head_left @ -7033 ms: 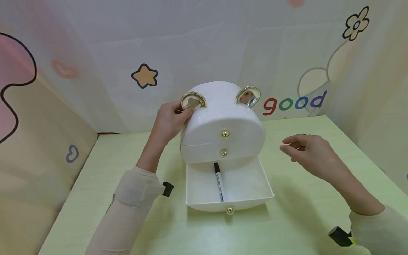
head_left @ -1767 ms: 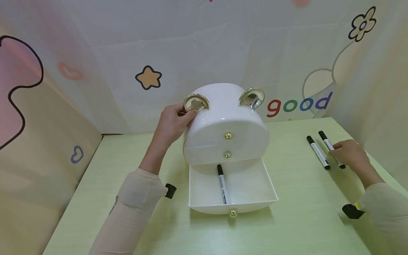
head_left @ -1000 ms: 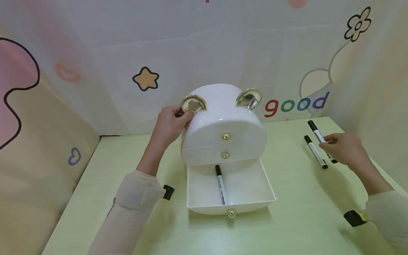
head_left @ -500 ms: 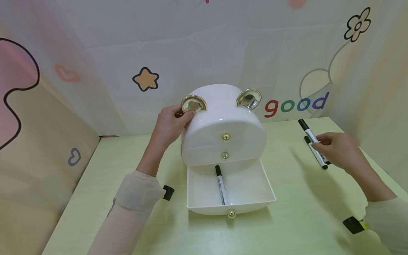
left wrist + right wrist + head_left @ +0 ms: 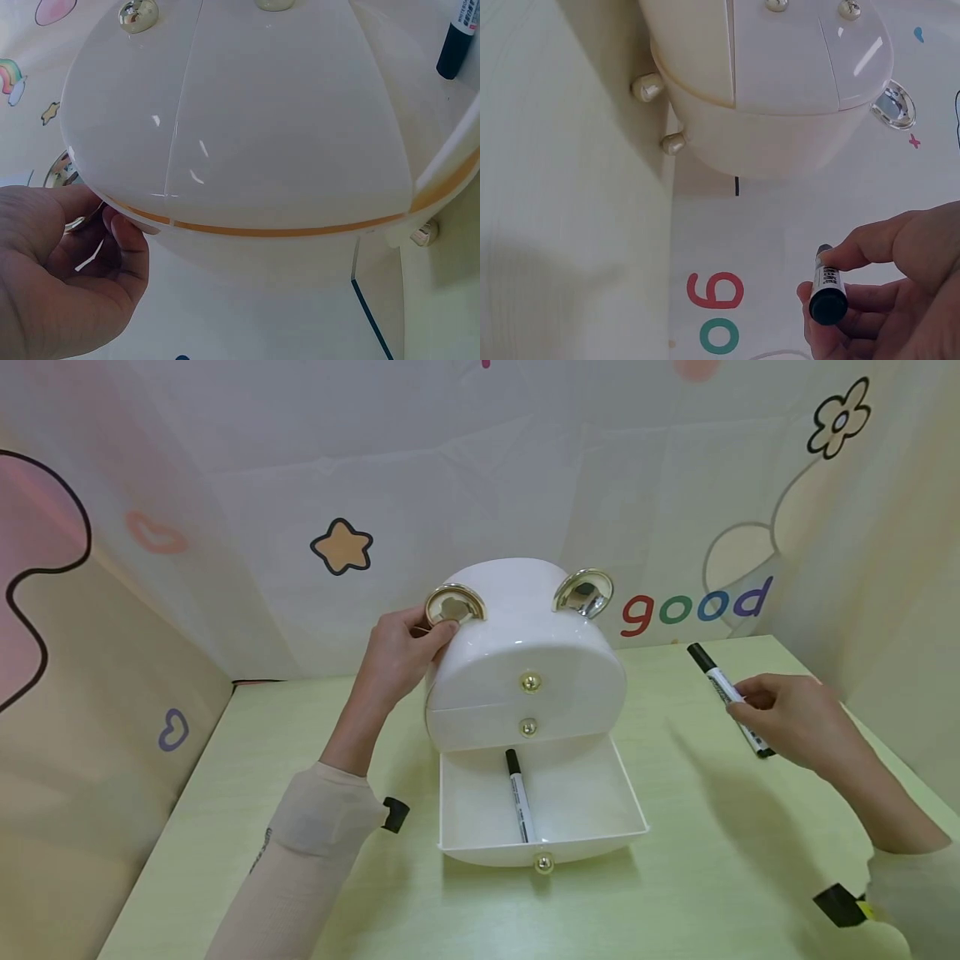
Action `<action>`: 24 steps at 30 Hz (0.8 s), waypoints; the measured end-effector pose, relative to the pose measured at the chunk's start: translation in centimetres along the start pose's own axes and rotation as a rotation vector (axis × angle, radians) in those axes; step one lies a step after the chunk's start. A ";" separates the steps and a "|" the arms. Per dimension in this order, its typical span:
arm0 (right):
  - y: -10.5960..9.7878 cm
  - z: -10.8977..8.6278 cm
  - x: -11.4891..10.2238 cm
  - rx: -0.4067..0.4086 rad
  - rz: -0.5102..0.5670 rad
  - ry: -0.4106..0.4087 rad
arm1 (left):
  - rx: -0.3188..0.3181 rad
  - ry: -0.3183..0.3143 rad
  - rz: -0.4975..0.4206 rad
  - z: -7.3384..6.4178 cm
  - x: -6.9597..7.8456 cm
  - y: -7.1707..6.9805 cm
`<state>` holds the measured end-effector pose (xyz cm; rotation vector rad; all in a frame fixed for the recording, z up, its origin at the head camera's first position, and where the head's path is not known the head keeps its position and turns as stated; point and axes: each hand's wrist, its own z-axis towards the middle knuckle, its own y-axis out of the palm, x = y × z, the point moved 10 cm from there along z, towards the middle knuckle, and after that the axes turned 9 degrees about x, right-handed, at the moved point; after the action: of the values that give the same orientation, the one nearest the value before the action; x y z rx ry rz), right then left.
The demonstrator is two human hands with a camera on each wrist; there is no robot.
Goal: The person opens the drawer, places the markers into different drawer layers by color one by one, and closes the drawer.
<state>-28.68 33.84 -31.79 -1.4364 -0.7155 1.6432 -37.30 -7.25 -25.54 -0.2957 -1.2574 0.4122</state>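
A white storage box with gold knobs and two gold ears stands on the table, its bottom drawer pulled out. Inside the drawer lies a black-capped marker. My left hand holds the box's left ear between thumb and fingers. To the right of the box, my right hand pinches a second marker, cap pointing away from me. The held marker's black end faces the right wrist camera. A third marker lies on the table, mostly hidden behind the held one.
The pale green table meets a printed curtain behind the box and at both sides. The drawer's front knob juts toward me. In the right wrist view, small feet show at the box's underside.
Seven seconds ago no markers showed on the table at right; later two lay there. My right hand has since lifted one and carried it left, over the other. The left hand stays put.
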 end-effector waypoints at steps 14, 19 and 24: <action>-0.3 -1.4 -2.3 -0.007 -0.014 -0.058 | 0.001 0.000 0.002 0.1 -0.1 0.0; -0.3 -2.0 -3.0 -0.012 -0.020 -0.080 | 0.004 0.003 0.007 0.1 -0.1 0.0; 0.1 -2.7 -4.0 -0.033 -0.007 -0.101 | 0.005 0.005 0.005 0.1 0.0 0.0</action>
<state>-26.03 30.08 -30.30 -1.3801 -0.8071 1.7159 -37.38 -7.27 -25.56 -0.2958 -1.2511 0.4183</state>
